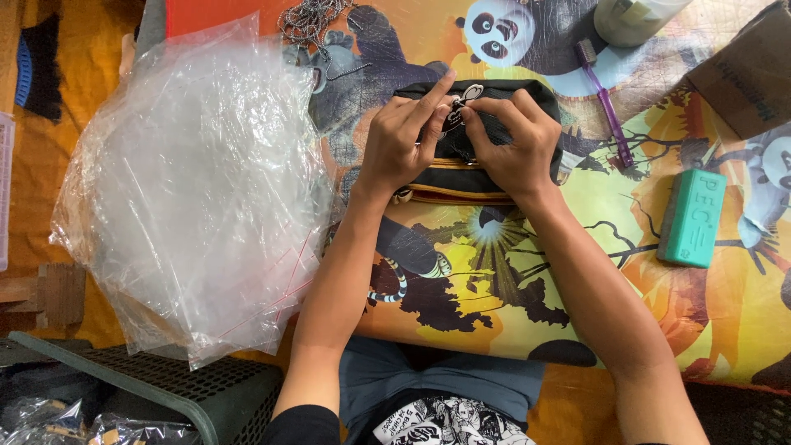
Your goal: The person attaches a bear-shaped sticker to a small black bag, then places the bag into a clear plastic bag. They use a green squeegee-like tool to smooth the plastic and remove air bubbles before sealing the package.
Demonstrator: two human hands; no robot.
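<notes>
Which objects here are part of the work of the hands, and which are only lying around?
In use: left hand, right hand, black pouch, small black-and-white charm.

Lying about: clear plastic bags, purple toothbrush, green block, ball chains, cardboard box.

Both forearms reach forward and converge; the left hand and right hand meet fingertip to fingertip, each grip seemingly pinched, left forefinger extended.

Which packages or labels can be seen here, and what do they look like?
Clear plastic bags: a loose heap, left of the hands.
Cardboard box: brown, dark print, top right corner.
Black-and-white tag: small, pinched by both hands on a black pouch.
</notes>
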